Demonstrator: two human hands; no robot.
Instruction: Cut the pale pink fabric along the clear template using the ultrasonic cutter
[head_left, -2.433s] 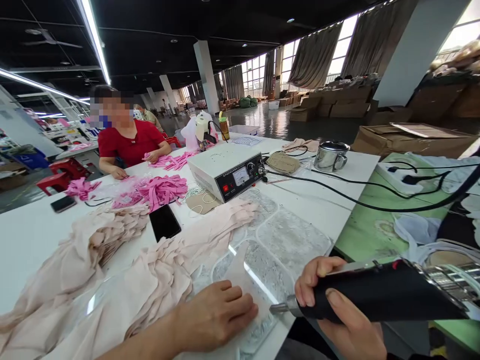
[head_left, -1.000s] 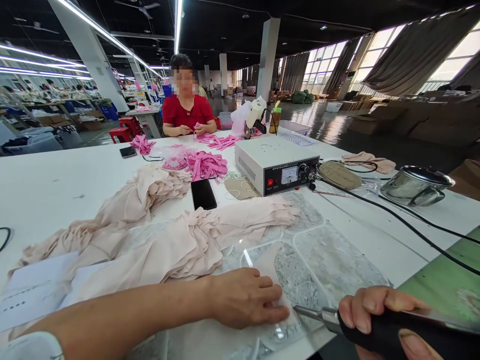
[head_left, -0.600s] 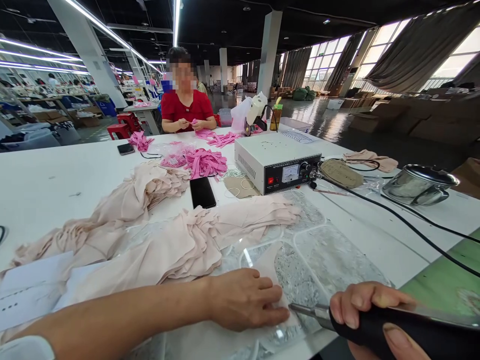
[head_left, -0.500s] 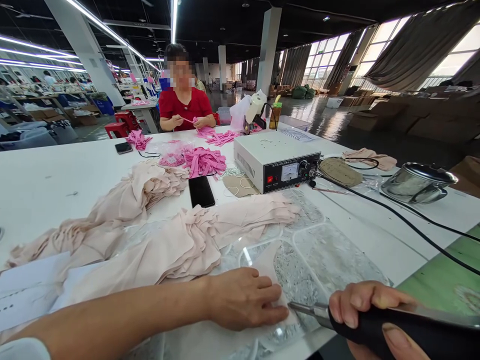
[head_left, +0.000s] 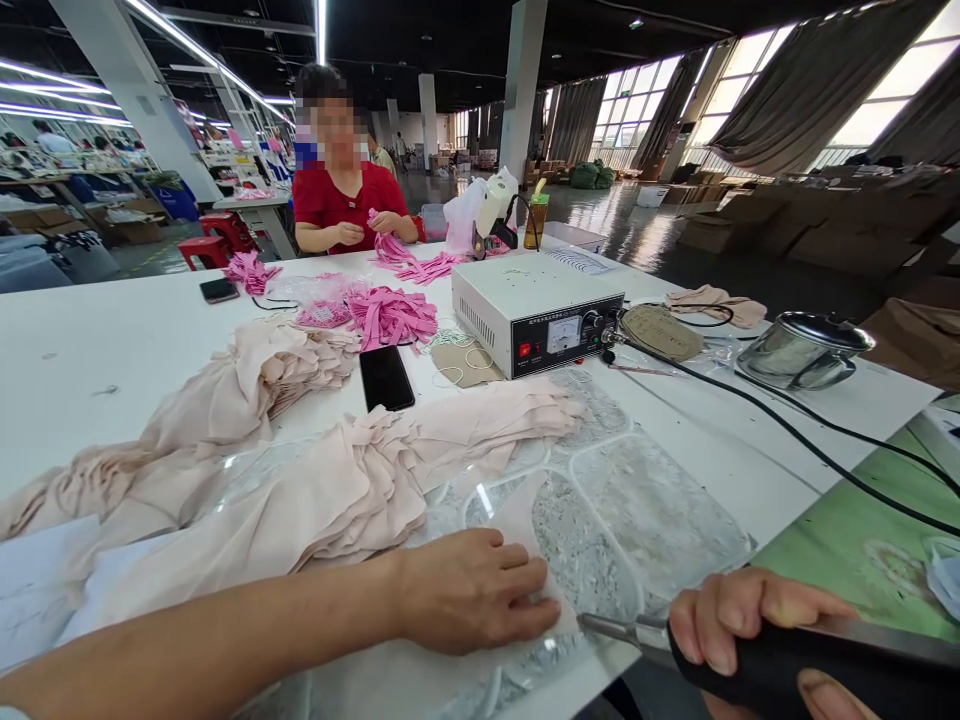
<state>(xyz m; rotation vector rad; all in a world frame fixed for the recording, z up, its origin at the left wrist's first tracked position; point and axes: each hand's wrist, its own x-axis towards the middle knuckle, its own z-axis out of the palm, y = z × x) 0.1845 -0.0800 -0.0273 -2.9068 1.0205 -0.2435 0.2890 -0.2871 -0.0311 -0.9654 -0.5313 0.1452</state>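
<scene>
My left hand [head_left: 480, 592] lies palm down on a thin pale pink piece of fabric [head_left: 521, 515], its fingers slightly bent and pressing the cloth to a clear, marble-patterned mat [head_left: 645, 490]. My right hand [head_left: 750, 625] is wrapped round the black handle of an ultrasonic handpiece [head_left: 840, 660]. Its narrow metal tip points left and meets the fabric's right edge, just beyond my left fingertips. Behind my left arm a layered stack of pale pink fabric pieces [head_left: 352, 480] lies across the mat. The lower part of the fabric is partly hidden under my hand.
A white generator box [head_left: 536, 300] with a dial stands behind the mat, its black cable running right. Nearby are a phone [head_left: 386, 378], pink strips [head_left: 394, 315], a second fabric stack [head_left: 247, 375] and a metal mug [head_left: 806, 350]. Across the table sits a co-worker [head_left: 352, 205].
My view has shifted, moving the scene left. The handpiece tip has slid slightly along the fabric's edge, away from my left fingers. The co-worker's hands now hold pink strips differently.
</scene>
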